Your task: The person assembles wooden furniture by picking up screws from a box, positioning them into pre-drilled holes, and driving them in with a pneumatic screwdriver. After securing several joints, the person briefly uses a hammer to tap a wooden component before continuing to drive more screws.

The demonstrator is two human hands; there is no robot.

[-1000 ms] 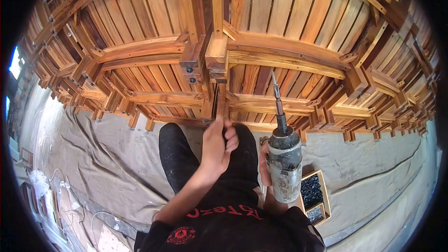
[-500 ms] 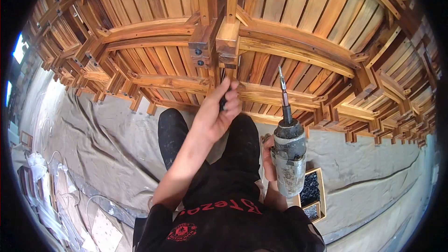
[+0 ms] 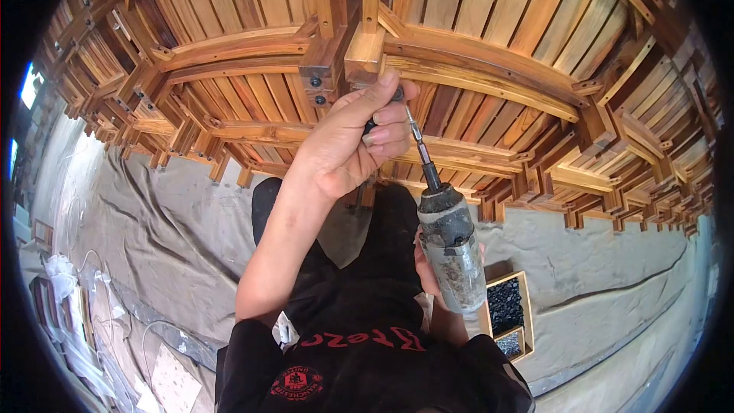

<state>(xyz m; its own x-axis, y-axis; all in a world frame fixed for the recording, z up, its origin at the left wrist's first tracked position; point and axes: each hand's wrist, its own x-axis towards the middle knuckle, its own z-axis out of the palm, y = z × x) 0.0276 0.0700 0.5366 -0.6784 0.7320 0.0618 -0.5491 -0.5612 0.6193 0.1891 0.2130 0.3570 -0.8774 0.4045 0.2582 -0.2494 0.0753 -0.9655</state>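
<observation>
Wrapped round the body of a worn power driver [image 3: 451, 248], my right hand [image 3: 428, 264] shows only partly behind it. The driver's long bit [image 3: 419, 141] points up, its tip at a small black fastener [image 3: 397, 94]. My left hand [image 3: 371, 122] pinches that fastener between thumb and fingers, with another dark piece [image 3: 369, 126] inside the curled fingers. Just above the hand is the end of a wooden block [image 3: 365, 53]. Beside it, a darker block [image 3: 316, 76] carries two black bolt heads.
Slatted wooden furniture [image 3: 489, 153] spans the upper view. A wooden box [image 3: 526, 306] of dark small parts stands on the cloth-covered floor [image 3: 596, 260] at the lower right. Cables and plastic [image 3: 69, 275] lie at the left.
My left hand has moved up and turned, bringing the black fastener into view. The driver has shifted left and tilted, so its bit now meets the fastener.
</observation>
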